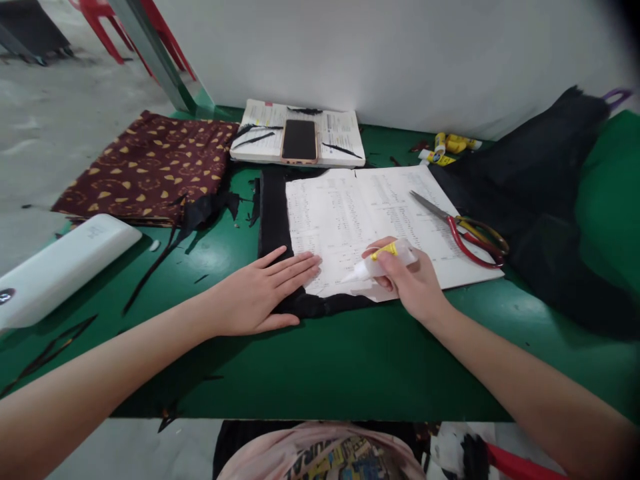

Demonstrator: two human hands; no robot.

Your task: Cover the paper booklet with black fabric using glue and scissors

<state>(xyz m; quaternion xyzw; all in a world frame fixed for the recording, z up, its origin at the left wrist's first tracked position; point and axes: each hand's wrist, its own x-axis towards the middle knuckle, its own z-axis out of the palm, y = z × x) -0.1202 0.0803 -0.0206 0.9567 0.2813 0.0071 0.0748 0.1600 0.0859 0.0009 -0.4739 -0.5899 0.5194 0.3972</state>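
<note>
A white printed sheet [345,220] lies over black fabric [273,213], which shows along its left and near edges. My left hand [273,287] rests flat and open on the sheet's near left corner and the fabric. In my right hand [407,273] is a white glue bottle [383,259] with a yellow label. It is tilted, its nozzle pointing left and down at the sheet near the lower edge; I cannot tell whether the tip touches. Scissors [463,233] with red and yellow handles lie on the sheet's right side, blades toward the back.
A phone [299,140] sits on an open book [340,130] at the back. Patterned maroon cloth [150,167] and a white power bank [70,267] are left. Yellow glue tubes [437,157] lie back right, beside black fabric [540,173]. Fabric scraps dot the green table [300,373].
</note>
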